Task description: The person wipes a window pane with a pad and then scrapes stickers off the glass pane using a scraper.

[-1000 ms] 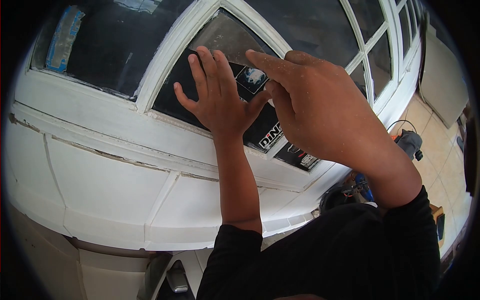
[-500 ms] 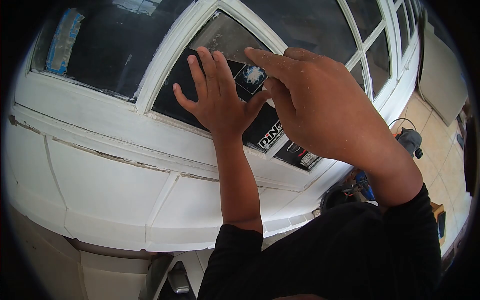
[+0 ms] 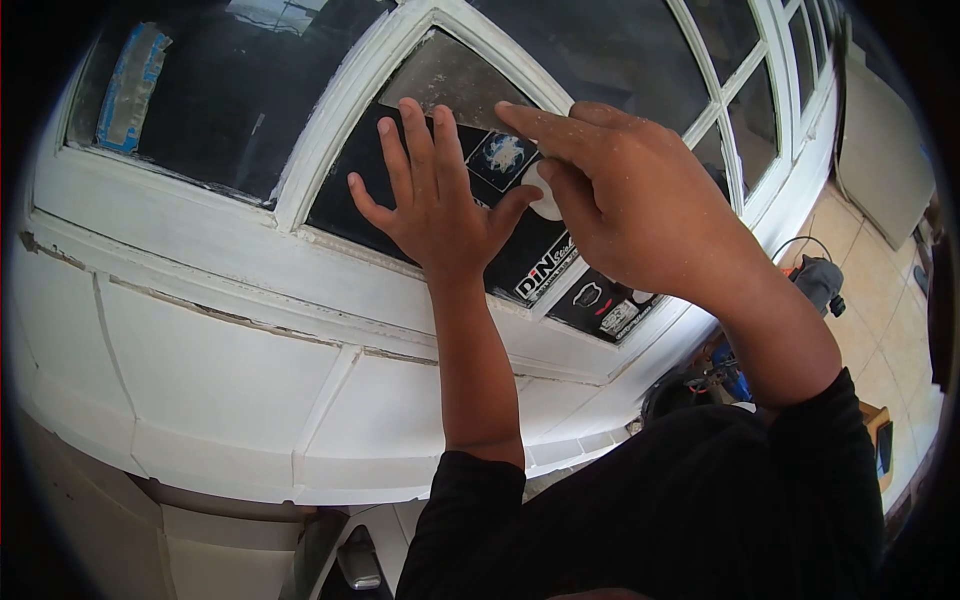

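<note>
My left hand [image 3: 435, 210] lies flat with its fingers spread over a black sheet [image 3: 355, 185] in a white-framed window pane. The sheet carries a square blue-and-white sticker [image 3: 502, 158], a white round patch [image 3: 545, 192] and a white "DIN" label [image 3: 545, 270]. My left thumb tip overlaps the round patch. My right hand [image 3: 640, 205] is over the right side of the same pane, its index finger stretched along the sheet's upper edge. No held thing shows in it, though its palm side is hidden. Above the sheet, the glass [image 3: 445, 75] looks grey and dusty.
White glazing bars [image 3: 290, 200] divide the window. Blue tape [image 3: 130, 90] borders a grey strip on the left pane. A smaller pane with stickers [image 3: 605, 305] sits lower right. Beyond my right arm are a dark tool [image 3: 820, 285] and tiled floor [image 3: 875, 350].
My right hand has shifted slightly right and uncovered more of the round patch and the "DIN" label. My left hand stays nearly in place, still spread.
</note>
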{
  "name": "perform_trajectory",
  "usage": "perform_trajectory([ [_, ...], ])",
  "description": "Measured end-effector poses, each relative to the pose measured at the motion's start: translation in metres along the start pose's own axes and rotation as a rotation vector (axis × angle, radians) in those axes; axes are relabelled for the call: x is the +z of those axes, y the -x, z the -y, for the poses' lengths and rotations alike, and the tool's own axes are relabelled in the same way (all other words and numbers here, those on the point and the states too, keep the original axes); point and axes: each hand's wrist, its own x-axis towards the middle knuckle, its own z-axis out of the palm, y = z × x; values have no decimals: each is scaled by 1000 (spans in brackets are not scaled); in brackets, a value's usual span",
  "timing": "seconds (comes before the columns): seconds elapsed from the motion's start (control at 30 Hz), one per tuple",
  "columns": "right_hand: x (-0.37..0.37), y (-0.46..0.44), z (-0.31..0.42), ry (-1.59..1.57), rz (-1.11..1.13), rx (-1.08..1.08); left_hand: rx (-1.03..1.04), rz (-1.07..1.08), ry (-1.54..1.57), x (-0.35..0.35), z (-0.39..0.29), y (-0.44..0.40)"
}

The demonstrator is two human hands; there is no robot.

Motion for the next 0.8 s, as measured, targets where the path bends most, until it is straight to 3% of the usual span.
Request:
perform_trajectory([
  [0.8, -2, -3, 0, 38, -1, -7, 6, -24, 41, 1, 0, 0],
])
